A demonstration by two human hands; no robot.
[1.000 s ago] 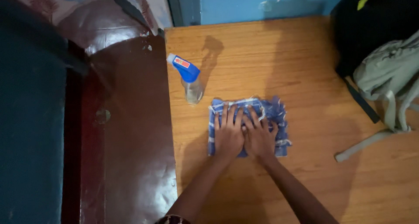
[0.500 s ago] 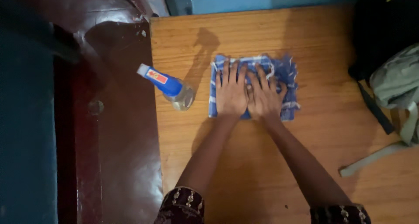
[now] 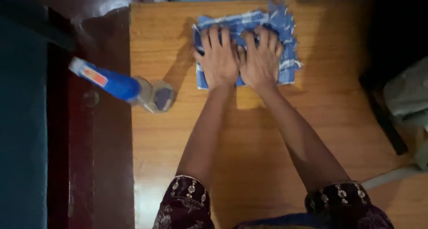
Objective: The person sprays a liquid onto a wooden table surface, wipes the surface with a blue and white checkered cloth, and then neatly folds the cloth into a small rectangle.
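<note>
A folded blue cloth with white stripes and frayed edges lies on the wooden table near its far edge. My left hand and my right hand lie side by side, palms down on the cloth, fingers spread and slightly bent, pressing it against the table. Neither hand closes around anything. Dark patterned sleeves cover my upper arms at the bottom of the view.
A clear spray bottle with a blue top stands at the table's left edge, left of my left arm. Left of the table is a dark reddish glossy surface. A black bag and a grey-green bag sit at the right. A blue wall runs behind.
Both hands have slid the cloth away from me toward the table's far edge, arms stretching out. The view has tilted, so the bottle and the bags sit lower and further out.
</note>
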